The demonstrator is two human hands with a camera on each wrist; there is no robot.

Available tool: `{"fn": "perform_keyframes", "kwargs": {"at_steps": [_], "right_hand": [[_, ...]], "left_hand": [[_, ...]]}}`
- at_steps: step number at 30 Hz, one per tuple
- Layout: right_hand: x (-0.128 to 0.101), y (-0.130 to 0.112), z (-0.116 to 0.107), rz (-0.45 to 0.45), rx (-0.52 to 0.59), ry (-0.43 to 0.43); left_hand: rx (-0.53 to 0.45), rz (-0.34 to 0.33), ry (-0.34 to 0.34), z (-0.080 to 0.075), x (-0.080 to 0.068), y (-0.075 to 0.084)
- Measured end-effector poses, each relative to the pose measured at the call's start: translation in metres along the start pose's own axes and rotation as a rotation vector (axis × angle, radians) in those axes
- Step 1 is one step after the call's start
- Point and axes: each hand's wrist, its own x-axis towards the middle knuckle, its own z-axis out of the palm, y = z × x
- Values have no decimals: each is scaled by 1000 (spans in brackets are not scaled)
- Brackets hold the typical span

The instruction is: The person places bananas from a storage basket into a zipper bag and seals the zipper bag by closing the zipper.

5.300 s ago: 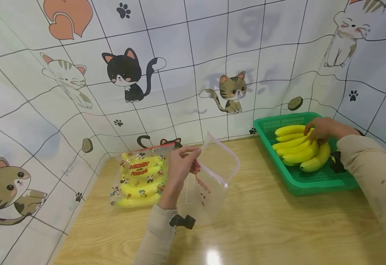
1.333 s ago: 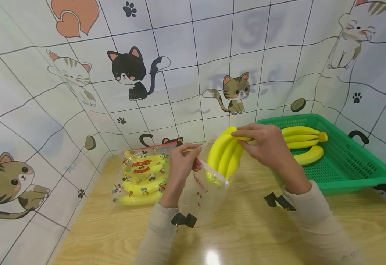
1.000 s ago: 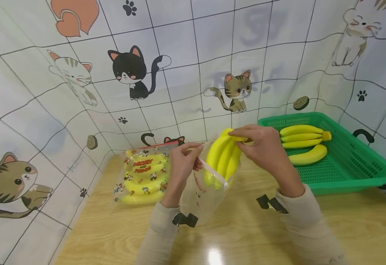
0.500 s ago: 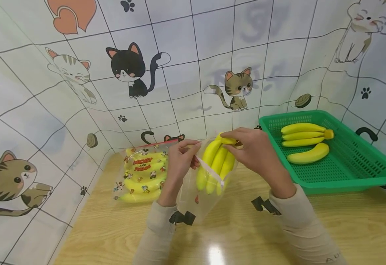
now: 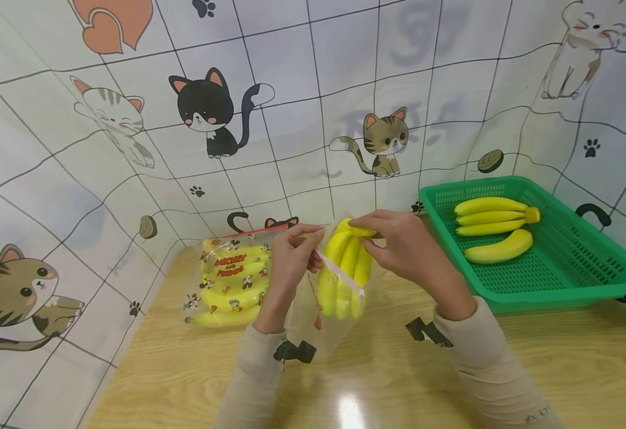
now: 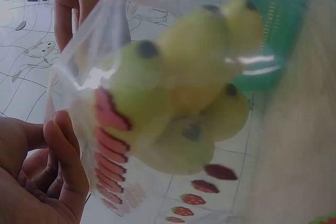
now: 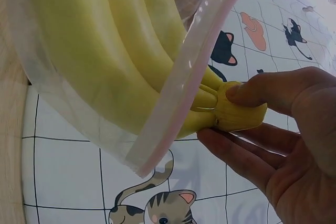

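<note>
at the centre of the head view, a banana bunch (image 5: 342,274) is held by its stem in the pinching right hand (image 5: 404,250) and is about halfway inside a clear zip bag (image 5: 318,316), whose rim is pinched open by the left hand (image 5: 291,256). left of centre, one filled printed bag (image 5: 229,286) is already laid down; at right, more bananas (image 5: 492,229) are left in the green basket (image 5: 560,280).

The zip bag (image 5: 324,322) is thin clear plastic film, glossy and crinkled. The banana bunch (image 5: 345,271) looks smooth and matt yellow. The surface (image 5: 399,381) is pale wood grain with a shiny finish. The green basket (image 5: 560,280) is perforated moulded plastic. The sleeves (image 5: 495,369) are soft beige cloth.
</note>
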Motion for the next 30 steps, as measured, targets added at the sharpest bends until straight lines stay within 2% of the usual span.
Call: {"fn": "perform_keyframes", "kwargs": {"at_steps": [5,20,26,30], "right_hand": [[0,0,3,-6,23,-6],[1,-8,12,68,-47,-36],[1,-11,17,87,-30,-27],[1,-13,21,74,-77,-38]], "left_hand": [[4,0,1,-1,0,0],[-3,40,-8,4,-6,9],[-31,47,-43,6,-8,12],[-50,66,-60,7,-10,14]]}}
